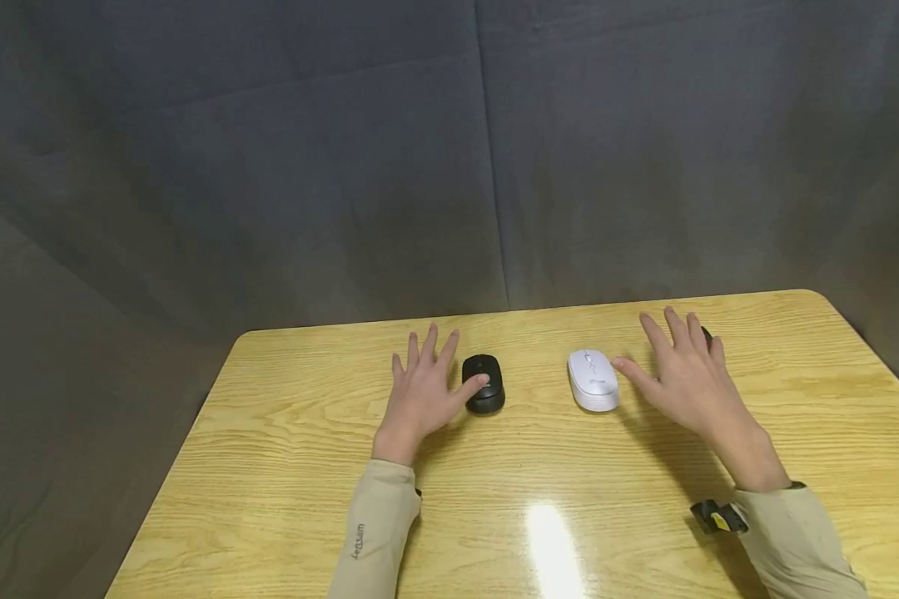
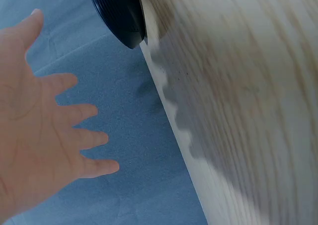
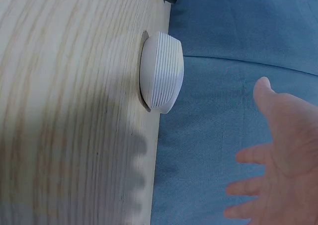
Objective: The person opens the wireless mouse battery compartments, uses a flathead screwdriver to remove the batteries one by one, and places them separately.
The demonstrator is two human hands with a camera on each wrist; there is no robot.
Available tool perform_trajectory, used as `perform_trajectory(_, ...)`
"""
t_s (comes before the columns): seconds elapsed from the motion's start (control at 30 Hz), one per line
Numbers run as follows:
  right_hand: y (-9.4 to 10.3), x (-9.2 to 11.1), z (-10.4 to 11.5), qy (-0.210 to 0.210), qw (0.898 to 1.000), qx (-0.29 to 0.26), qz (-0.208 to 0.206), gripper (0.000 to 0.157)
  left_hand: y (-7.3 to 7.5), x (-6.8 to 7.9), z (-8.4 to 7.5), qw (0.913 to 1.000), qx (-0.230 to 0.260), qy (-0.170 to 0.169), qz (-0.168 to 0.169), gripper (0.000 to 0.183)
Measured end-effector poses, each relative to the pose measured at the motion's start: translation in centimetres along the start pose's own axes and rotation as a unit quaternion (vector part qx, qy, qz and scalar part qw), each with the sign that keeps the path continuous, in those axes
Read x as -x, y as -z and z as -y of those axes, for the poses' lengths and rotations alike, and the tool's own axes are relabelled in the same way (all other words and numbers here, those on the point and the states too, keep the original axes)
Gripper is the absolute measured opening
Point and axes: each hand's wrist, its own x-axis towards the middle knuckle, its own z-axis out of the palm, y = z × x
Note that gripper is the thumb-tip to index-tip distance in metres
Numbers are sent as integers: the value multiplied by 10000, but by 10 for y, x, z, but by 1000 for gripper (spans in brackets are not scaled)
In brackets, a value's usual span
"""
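Note:
A black computer mouse (image 1: 484,391) lies on the wooden table, and my left hand (image 1: 423,393) hovers just left of it with fingers spread. From the head view the left thumb overlaps the mouse, but the left wrist view shows the hand apart from the black mouse (image 2: 118,14). A white computer mouse (image 1: 593,381) with a ribbed rear lies to the right. Beside it, my right hand (image 1: 687,378) is raised over the table, fingers spread and holding nothing. The right wrist view shows a gap between the right hand (image 3: 285,160) and the white mouse (image 3: 163,73).
A small dark object (image 1: 707,336) is mostly hidden behind the right hand's fingers. The wooden table (image 1: 285,466) ends at a grey cloth (image 1: 389,183) hanging behind it. A black strap device (image 1: 719,517) sits at the right wrist. Light glares off the table's near middle.

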Motion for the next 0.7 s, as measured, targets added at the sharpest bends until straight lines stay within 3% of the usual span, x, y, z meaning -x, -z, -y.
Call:
perform_trajectory(0.5, 2, -2, 7, -13, 9994, -231, 248, 81, -5, 1, -14, 9996, -104, -272, -6, 87)
perform_trajectory(0.7, 0, -1, 5, 206, 9992, -295, 200, 76, -9, 0, -21, 9991, -117, -399, 29, 85)
